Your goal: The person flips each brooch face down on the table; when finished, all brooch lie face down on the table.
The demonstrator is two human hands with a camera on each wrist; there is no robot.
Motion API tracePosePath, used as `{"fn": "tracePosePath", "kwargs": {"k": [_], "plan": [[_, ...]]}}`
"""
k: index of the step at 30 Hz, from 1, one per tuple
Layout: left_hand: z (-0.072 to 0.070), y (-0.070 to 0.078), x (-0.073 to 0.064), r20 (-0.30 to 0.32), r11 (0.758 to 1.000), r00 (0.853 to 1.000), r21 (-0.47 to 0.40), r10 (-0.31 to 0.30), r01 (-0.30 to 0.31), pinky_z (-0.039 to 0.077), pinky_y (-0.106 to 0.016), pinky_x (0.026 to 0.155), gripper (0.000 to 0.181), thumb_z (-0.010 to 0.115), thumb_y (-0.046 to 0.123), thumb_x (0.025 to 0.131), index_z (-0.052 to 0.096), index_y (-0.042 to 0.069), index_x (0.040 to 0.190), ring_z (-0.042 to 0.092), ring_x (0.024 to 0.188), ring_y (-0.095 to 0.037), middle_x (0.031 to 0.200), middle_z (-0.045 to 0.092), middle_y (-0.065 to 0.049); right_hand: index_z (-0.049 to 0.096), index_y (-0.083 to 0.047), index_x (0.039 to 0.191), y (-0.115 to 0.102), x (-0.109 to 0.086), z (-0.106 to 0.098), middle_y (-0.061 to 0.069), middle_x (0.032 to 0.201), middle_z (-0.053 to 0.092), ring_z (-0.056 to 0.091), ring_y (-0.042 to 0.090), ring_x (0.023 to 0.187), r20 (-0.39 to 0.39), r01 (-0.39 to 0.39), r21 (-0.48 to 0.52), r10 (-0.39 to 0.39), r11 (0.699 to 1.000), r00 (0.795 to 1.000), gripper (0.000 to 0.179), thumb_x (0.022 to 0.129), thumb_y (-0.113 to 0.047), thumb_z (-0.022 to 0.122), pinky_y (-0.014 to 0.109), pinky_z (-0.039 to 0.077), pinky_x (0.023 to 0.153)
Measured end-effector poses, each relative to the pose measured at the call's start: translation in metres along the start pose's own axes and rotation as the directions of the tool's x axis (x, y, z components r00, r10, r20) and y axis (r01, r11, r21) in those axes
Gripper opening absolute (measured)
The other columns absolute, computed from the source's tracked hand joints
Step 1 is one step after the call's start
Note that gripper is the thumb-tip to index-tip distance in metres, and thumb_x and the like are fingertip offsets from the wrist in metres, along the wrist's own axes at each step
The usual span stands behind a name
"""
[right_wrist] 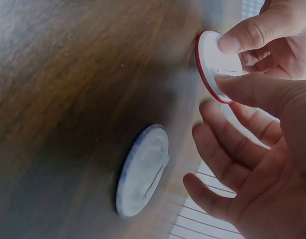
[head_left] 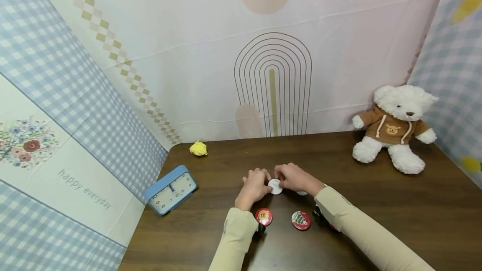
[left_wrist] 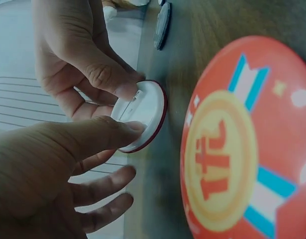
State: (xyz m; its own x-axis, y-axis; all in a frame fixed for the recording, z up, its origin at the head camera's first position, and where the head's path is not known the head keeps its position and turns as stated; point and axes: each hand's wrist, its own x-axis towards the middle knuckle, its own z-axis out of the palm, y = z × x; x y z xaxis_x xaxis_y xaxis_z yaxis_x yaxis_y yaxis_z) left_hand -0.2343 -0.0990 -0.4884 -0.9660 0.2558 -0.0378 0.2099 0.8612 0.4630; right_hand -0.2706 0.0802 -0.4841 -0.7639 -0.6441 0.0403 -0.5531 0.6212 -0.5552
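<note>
Pinched between both hands is a button badge (head_left: 276, 187), its white back with a safety pin facing up and a thin red rim showing at the edge. My left hand (head_left: 254, 186) holds its left side, thumb on the white back (left_wrist: 153, 107). From the other side my right hand (head_left: 295, 178) grips it, thumb close to the pin in the right wrist view. Another badge (right_wrist: 145, 172) lies pin side up on the table by the right hand. Below the left wrist sits a red badge (head_left: 263, 217) with a gold medal print.
A red badge with a green tree (head_left: 301, 220) lies nearer the front. At the left are a blue clock (head_left: 171, 189) and a ball of yellow yarn (head_left: 198, 148). A white teddy bear (head_left: 393, 131) in a brown hoodie sits at the back right, before a fabric wall.
</note>
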Motion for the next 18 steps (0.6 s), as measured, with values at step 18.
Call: {"fn": "tracePosePath", "kwargs": {"k": [18], "plan": [[0.0067, 0.0025, 0.0013, 0.028, 0.999, 0.999, 0.019, -0.027, 0.027, 0.031, -0.055, 0.085, 0.011, 0.08, 0.02, 0.088, 0.07, 0.015, 0.093, 0.043, 0.11, -0.036, 0.12, 0.053, -0.014, 0.069, -0.009, 0.082, 0.0017, 0.0017, 0.0037, 0.005, 0.089, 0.051, 0.042, 0.026, 0.085, 0.053, -0.064, -0.079, 0.069, 0.995, 0.996, 0.011, 0.084, -0.001, 0.076, 0.043, 0.037, 0.071]]}}
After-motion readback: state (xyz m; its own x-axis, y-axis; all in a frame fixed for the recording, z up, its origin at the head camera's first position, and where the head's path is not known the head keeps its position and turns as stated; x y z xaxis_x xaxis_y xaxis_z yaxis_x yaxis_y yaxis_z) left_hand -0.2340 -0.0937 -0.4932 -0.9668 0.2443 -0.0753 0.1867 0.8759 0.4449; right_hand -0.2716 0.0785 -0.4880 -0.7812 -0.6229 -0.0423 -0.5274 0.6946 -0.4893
